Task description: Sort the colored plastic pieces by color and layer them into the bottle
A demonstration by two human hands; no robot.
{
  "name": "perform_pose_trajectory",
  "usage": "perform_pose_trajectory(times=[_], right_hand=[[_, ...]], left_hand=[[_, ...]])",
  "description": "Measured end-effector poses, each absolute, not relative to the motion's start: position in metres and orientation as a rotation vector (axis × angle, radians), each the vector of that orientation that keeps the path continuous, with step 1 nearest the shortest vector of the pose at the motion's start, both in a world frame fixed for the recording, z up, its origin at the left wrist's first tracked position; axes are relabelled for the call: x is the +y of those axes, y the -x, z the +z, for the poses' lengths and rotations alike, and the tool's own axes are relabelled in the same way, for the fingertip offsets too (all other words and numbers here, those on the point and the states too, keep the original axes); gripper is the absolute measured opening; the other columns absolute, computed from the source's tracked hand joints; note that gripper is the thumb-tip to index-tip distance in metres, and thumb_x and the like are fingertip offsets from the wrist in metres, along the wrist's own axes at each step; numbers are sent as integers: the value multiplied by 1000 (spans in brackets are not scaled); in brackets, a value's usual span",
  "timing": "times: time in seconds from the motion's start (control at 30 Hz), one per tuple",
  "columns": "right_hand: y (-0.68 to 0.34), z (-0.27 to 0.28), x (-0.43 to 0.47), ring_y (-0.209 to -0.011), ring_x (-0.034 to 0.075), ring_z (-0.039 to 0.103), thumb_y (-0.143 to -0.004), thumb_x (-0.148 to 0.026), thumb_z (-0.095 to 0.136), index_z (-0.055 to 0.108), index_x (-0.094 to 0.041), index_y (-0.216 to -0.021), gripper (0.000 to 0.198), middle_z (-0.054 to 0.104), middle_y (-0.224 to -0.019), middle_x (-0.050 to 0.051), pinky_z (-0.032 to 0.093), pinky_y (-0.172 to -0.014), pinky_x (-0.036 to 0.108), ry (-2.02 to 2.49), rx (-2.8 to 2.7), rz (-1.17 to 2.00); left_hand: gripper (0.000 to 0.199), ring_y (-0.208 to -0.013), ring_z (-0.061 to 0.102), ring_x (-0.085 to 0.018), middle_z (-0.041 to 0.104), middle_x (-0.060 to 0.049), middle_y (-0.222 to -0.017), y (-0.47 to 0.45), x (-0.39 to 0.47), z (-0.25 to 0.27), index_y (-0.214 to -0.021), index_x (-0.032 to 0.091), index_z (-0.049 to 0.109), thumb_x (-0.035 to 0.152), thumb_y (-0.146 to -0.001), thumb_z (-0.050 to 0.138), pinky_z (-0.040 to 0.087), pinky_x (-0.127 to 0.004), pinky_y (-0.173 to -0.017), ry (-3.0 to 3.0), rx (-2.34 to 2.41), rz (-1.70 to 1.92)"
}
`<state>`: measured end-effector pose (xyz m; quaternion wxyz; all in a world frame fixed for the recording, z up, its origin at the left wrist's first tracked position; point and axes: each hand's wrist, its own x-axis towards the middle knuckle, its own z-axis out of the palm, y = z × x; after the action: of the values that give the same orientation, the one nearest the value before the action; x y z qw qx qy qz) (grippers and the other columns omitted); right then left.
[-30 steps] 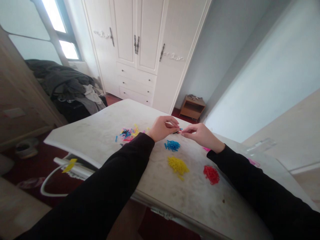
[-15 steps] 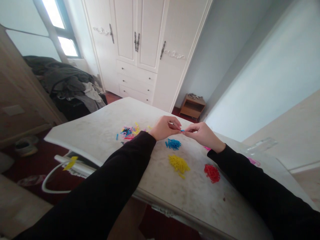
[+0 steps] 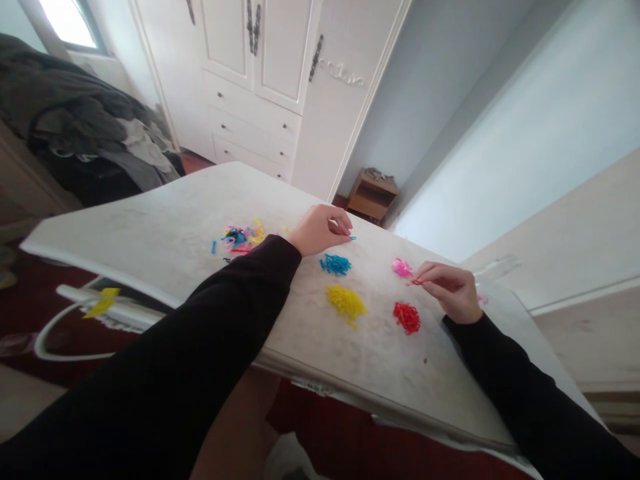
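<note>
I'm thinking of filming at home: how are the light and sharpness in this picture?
In the head view, the window glares white and the wardrobe slants; also in the head view, softness merges single pieces in the red pile.

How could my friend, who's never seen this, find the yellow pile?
Find the white table in front of the white wardrobe. On it, the yellow pile lies left of the red pile and closer to the camera than the blue pile. It's all yellow, unlike the mixed heap farther left.
</note>
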<state>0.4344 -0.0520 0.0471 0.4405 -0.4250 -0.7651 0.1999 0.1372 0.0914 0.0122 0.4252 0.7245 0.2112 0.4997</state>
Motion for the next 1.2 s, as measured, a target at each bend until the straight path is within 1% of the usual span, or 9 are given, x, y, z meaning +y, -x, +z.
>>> perform_pose_trajectory(times=[0.13,0.23,0.37,0.53,0.8,1.07,1.2], right_hand=[[-445,54,-68,-72,23,70,-86,-28,78,81,-24,-82,7,77,-79,9,56,-67,38,1070,-2097,586],[-442,63,-72,-74,23,71,-85,-23,79,81,-25,-85,3,77,-82,8,57,-70,38,1066,-2208,572],[-439,68,-74,-76,24,73,-81,-19,79,81,-27,-87,10,78,-83,7,59,-71,38,1080,-2320,511],[-439,68,-75,-77,23,73,-80,-15,77,80,-27,-88,15,79,-85,6,59,-71,37,1069,-2376,465],[-437,68,-74,-76,22,73,-80,-20,79,81,-26,-90,12,78,-85,7,59,-72,35,1085,-2391,481],[-438,67,-74,-80,21,71,-81,-12,75,80,-26,-94,19,77,-87,6,58,-74,36,1023,-2459,468],[-439,68,-74,-80,21,71,-83,-15,76,80,-26,-93,16,77,-87,6,58,-74,36,1005,-2475,466]], left_hand=[[18,-72,75,-16,76,-7,-79,-136,90,13,-77,13,70,18,-70,86,61,-25,-67,-1838,553,1232],[18,-73,76,-17,77,-7,-79,-135,89,13,-78,13,71,19,-69,86,62,-26,-68,-1835,562,1233],[20,-74,76,-17,76,-7,-79,-134,88,13,-77,12,71,20,-69,86,62,-27,-71,-1835,571,1236],[17,-72,76,-16,76,-6,-80,-134,87,14,-77,12,71,19,-69,85,62,-25,-70,-1848,580,1225],[21,-73,76,-17,76,-6,-80,-134,88,13,-76,13,70,22,-67,87,62,-26,-70,-1840,584,1222],[21,-72,76,-17,75,-7,-80,-133,88,13,-78,12,70,21,-68,87,61,-26,-67,-1862,580,1233],[19,-73,76,-17,75,-6,-79,-133,88,13,-78,12,70,20,-68,85,61,-25,-67,-1860,587,1225]])
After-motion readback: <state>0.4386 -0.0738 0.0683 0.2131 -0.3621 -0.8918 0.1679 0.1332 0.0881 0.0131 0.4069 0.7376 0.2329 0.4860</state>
